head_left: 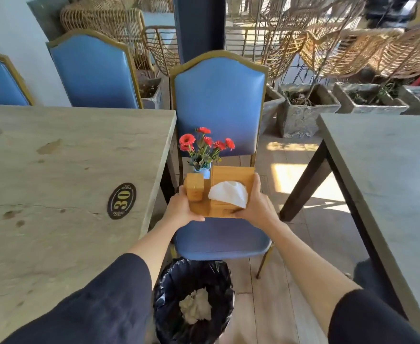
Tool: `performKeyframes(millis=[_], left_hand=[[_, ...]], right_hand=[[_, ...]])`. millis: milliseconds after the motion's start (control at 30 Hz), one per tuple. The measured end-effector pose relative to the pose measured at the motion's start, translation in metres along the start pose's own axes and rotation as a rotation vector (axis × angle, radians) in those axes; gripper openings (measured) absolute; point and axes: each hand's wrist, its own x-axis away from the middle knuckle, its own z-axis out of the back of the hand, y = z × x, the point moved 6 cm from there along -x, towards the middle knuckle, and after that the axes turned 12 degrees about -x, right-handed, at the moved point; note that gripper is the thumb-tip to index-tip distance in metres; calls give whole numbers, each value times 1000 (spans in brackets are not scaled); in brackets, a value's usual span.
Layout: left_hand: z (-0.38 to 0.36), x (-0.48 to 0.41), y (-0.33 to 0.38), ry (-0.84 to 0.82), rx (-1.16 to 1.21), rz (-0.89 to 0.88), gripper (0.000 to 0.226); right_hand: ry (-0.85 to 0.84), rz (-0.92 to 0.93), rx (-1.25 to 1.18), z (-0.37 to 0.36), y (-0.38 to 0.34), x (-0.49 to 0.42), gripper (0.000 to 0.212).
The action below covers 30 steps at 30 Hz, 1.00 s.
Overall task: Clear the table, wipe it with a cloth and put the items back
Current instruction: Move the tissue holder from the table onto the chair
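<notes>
While gripping the honey-coloured wooden tissue caddy (231, 173) over the blue padded chair seat (219, 240), with left hand (183, 207) and right hand (257, 206) curled round its ends, keep level: seemingly stiff, light, yet top-heavy with loose-looking red-flower vase (204, 173).

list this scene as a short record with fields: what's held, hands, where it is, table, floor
held: wooden caddy with tissue and red flowers
hands: left hand and right hand grip its two sides
place: over the blue chair seat, off the table
table: number 30 plaque, dark marks on top
floor: bin holding crumpled paper
</notes>
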Motion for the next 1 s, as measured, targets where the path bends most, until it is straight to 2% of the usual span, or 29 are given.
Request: performKeyframes(millis=[333,467,567,667,800,1000], left_hand=[[-89,-78,-72,11,87,133,97],[-116,-94,-91,20,105,176,85],[-129,-105,-103,21,112,209,87],[-137,-117,-111,12,124,240,92],[-141,-122,-106,32,134,290,85],[-152,-120,-99,64,120,303,82]], right_hand=[[-97,33,82,-83,55,-90,127],[-118,46,84,-112,73,-114,125],[-121,32,63,-131,87,-129,125],[-133,-17,12,-141,98,-138,124],[-131,-78,-35,-144,112,-140,127],[-115,-43,-4,-145,120,-149,127]])
